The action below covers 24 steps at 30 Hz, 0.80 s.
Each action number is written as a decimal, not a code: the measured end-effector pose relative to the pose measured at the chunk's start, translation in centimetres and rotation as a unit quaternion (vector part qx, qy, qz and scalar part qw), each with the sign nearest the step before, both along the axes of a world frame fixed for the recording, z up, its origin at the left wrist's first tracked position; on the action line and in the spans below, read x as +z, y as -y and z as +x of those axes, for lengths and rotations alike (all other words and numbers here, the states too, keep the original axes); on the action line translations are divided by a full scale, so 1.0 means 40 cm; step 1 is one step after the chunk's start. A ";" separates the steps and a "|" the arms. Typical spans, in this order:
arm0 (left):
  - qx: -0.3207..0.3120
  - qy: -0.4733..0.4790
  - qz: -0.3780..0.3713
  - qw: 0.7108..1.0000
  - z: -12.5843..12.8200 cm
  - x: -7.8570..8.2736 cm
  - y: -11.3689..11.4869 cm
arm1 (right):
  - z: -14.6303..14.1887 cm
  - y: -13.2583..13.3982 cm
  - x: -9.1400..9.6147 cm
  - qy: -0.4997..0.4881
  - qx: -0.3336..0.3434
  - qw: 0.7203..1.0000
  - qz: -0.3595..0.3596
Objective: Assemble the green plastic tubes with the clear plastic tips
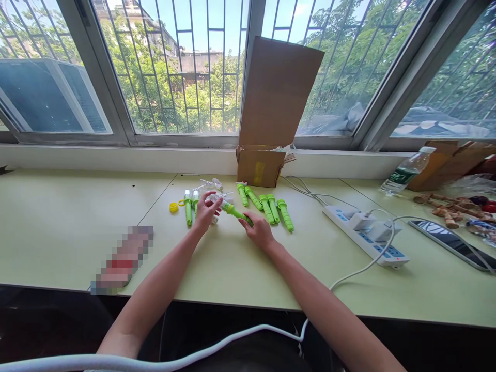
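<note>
Between my hands a green ribbed tube (pixel 232 210) with a clear end lies at a slant. My right hand (pixel 259 228) is closed around its lower green end. At its clear upper end, the fingers of my left hand (pixel 208 212) pinch it. Two green tubes with white tops, one a green tube (pixel 188 209) in plain sight, stand out just left of my left hand. Beyond my right hand lie several more green tubes (pixel 267 209). Clear and white small parts (pixel 213 183) are scattered behind my left hand. A yellow ring-shaped cap (pixel 173 207) rests farther left.
An open cardboard box (pixel 258 165) stands against the window sill. To the right are a white power strip (pixel 366 235) with plugs and cables, a phone (pixel 453 243), a water bottle (pixel 406 173) and wooden pieces (pixel 445 209). A blurred-out object (pixel 124 258) lies left. A white cable crosses below my arms.
</note>
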<state>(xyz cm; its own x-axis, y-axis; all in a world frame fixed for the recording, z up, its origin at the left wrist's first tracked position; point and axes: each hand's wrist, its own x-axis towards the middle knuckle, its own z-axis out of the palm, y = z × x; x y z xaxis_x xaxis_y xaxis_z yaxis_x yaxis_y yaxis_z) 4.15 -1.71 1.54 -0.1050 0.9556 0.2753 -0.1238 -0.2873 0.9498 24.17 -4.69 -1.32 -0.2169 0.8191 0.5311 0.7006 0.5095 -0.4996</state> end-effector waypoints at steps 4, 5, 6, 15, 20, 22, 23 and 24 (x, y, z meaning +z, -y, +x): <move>-0.004 -0.001 -0.001 1.000 0.003 0.000 0.002 | -0.003 0.004 0.005 -0.019 0.013 1.000 0.002; -0.006 -0.002 -0.001 1.000 0.003 -0.001 0.002 | -0.004 0.006 0.006 -0.025 0.008 1.000 0.000; -0.006 -0.003 -0.001 1.000 0.004 -0.001 0.002 | -0.005 0.007 0.006 -0.030 0.000 1.000 -0.002; 0.001 -0.003 0.002 1.000 0.001 -0.003 -0.001 | -0.001 -0.001 -0.002 -0.005 0.020 1.000 -0.010; -0.010 -0.007 0.008 1.000 0.006 -0.006 0.000 | -0.002 0.000 -0.002 -0.007 0.012 1.000 -0.022; -0.010 -0.008 0.008 1.000 0.007 -0.005 0.001 | -0.003 0.002 -0.002 -0.019 -0.001 1.000 -0.022; -0.008 -0.008 0.007 1.000 0.007 -0.004 0.002 | -0.003 0.003 -0.002 -0.025 -0.004 0.999 -0.019; -0.007 -0.007 0.006 1.000 0.007 -0.003 0.002 | -0.003 0.004 -0.002 -0.030 -0.004 0.999 -0.014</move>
